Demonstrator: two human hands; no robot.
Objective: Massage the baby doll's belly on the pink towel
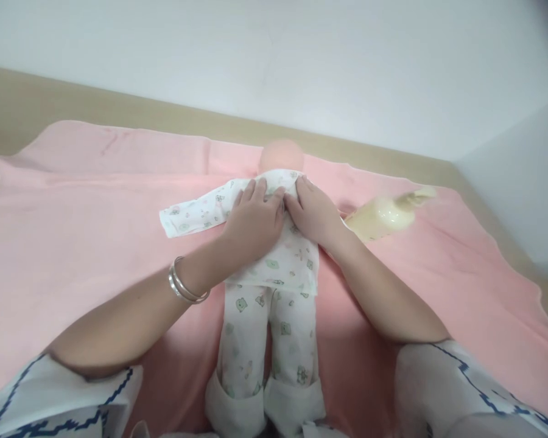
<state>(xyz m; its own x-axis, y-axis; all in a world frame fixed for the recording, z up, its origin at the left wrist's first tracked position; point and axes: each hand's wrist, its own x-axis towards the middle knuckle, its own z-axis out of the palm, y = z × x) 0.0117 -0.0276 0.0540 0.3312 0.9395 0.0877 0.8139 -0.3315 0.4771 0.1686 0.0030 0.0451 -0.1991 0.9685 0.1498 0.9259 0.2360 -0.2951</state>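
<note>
A baby doll lies on its back, its round head at the far end. It is dressed in a white printed top and matching trousers with turned-up white cuffs. My left hand rests flat on the chest of the top, fingers stretched out. Beside it, my right hand lies on the other side of the chest, fingers extended. Both thumbs come close together near the middle; the fabric under them is hidden. One sleeve of the top stretches out to the left, while my right arm covers most of the other side.
A pink blanket lies under the doll on a light wooden surface. To the right, a pale yellow pump bottle lies on its side on the blanket. White walls stand behind and at the right.
</note>
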